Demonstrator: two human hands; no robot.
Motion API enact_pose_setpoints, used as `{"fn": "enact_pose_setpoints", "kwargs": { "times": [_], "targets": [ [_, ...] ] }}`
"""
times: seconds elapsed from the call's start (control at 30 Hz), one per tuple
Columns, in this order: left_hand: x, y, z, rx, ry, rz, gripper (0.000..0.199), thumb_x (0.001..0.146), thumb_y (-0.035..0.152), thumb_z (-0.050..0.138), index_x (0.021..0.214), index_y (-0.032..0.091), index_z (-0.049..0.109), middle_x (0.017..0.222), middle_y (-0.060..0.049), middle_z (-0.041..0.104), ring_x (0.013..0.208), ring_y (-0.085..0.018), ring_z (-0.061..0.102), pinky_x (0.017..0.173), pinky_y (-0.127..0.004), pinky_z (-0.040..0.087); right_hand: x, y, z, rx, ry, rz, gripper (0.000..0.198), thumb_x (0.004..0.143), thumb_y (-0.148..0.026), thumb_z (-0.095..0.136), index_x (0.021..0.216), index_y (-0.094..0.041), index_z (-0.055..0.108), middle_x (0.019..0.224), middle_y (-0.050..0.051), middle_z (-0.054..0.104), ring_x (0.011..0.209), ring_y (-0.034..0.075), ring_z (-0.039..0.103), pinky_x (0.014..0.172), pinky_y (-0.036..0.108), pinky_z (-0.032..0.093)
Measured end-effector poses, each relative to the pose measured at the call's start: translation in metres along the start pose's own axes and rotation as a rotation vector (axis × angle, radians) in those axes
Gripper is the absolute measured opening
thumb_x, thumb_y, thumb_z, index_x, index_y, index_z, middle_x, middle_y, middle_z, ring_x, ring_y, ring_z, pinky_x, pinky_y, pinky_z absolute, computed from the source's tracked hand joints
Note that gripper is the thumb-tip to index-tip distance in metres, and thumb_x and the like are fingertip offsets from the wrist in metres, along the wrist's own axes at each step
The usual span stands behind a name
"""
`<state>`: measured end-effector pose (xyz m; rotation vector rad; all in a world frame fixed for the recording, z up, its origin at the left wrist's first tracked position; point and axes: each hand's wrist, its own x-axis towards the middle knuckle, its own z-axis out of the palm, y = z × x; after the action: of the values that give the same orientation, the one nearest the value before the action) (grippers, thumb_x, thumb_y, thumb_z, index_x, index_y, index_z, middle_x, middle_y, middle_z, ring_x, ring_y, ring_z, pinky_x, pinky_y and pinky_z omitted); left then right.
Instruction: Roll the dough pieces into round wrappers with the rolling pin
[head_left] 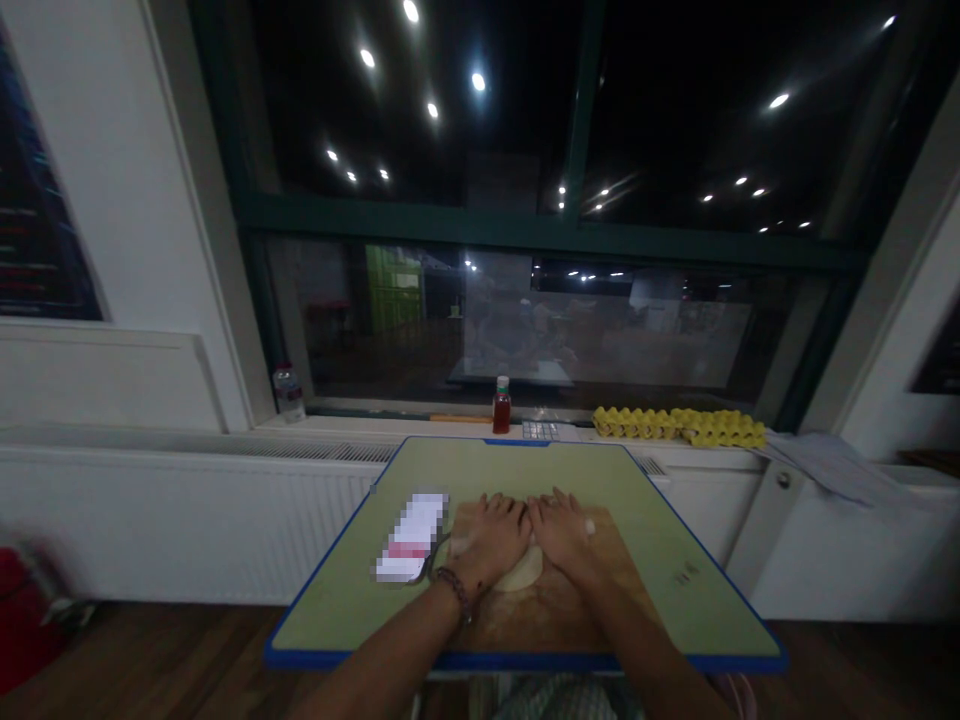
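A wooden board [547, 620] lies on the table, with a flat, pale round of dough [523, 572] on it. My left hand [501, 530] is laid flat, fingers stretched forward, at the dough's far edge. Close beside it, my right hand [559, 530] also lies palm down with its fingers spread. Beneath both palms seems to run a pale rolling pin [590, 526]; only its light ends show, and the hands hide the rest. A bracelet circles my left wrist.
The light green table [675, 560] has a blue rim. A phone [412, 537] with a blurred screen lies left of the board. Along the windowsill stand a red-filled bottle [502, 408], a clear bottle [288, 393] and yellow egg trays [679, 425]. A radiator [225, 520] is behind.
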<state>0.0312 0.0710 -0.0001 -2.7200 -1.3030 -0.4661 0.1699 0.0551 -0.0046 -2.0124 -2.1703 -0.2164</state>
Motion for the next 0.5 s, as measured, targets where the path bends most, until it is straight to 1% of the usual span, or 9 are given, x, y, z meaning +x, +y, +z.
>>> {"fn": "enact_pose_setpoints", "kwargs": {
  "times": [0.07, 0.13, 0.23, 0.33, 0.43, 0.5],
  "targets": [
    [-0.009, 0.002, 0.002, -0.039, 0.018, 0.064, 0.036, 0.098, 0.023, 0.031, 0.121, 0.017, 0.057, 0.121, -0.009, 0.063, 0.115, -0.025, 0.052, 0.105, -0.047, 0.032, -0.015, 0.003, 0.002, 0.028, 0.025, 0.001, 0.045, 0.096, -0.017, 0.027, 0.128, -0.016, 0.058, 0.136, 0.013, 0.055, 0.134, 0.027, 0.040, 0.112, 0.046, 0.023],
    [-0.017, 0.004, 0.004, -0.081, 0.034, 0.117, 0.035, 0.099, 0.024, 0.030, 0.123, 0.019, 0.055, 0.127, -0.007, 0.060, 0.118, -0.022, 0.050, 0.106, -0.043, 0.033, -0.029, 0.007, 0.007, 0.086, 0.058, -0.005, 0.048, 0.098, -0.020, 0.023, 0.133, -0.017, 0.055, 0.143, 0.010, 0.049, 0.137, 0.023, 0.036, 0.113, 0.041, 0.023],
    [-0.020, 0.006, 0.005, -0.118, 0.051, 0.144, 0.034, 0.099, 0.026, 0.031, 0.120, 0.022, 0.057, 0.128, -0.004, 0.060, 0.118, -0.020, 0.051, 0.105, -0.041, 0.034, -0.037, 0.013, 0.013, 0.133, 0.084, -0.067, 0.050, 0.099, -0.024, 0.020, 0.138, -0.016, 0.049, 0.147, 0.008, 0.042, 0.140, 0.021, 0.030, 0.115, 0.040, 0.021],
    [-0.011, 0.005, 0.004, -0.080, 0.038, 0.104, 0.033, 0.098, 0.025, 0.032, 0.118, 0.019, 0.059, 0.122, -0.005, 0.064, 0.113, -0.020, 0.055, 0.104, -0.041, 0.035, -0.024, 0.013, 0.013, 0.172, 0.059, -0.015, 0.051, 0.100, -0.027, 0.018, 0.136, -0.016, 0.052, 0.144, 0.008, 0.047, 0.140, 0.021, 0.031, 0.115, 0.040, 0.021],
    [0.004, -0.002, 0.003, -0.008, 0.033, 0.015, 0.035, 0.097, 0.025, 0.032, 0.116, 0.019, 0.061, 0.119, -0.007, 0.065, 0.115, -0.024, 0.054, 0.106, -0.046, 0.032, 0.002, 0.008, 0.008, 0.127, -0.003, 0.043, 0.050, 0.099, -0.028, 0.020, 0.134, -0.017, 0.054, 0.139, 0.010, 0.053, 0.139, 0.024, 0.033, 0.114, 0.045, 0.018],
    [0.015, -0.008, 0.002, 0.019, 0.031, -0.048, 0.036, 0.097, 0.027, 0.033, 0.118, 0.019, 0.060, 0.120, -0.009, 0.065, 0.117, -0.026, 0.052, 0.106, -0.049, 0.030, 0.020, 0.005, 0.005, 0.080, -0.029, 0.048, 0.049, 0.099, -0.028, 0.022, 0.135, -0.018, 0.053, 0.141, 0.010, 0.051, 0.139, 0.024, 0.033, 0.112, 0.048, 0.020]
  ]
}}
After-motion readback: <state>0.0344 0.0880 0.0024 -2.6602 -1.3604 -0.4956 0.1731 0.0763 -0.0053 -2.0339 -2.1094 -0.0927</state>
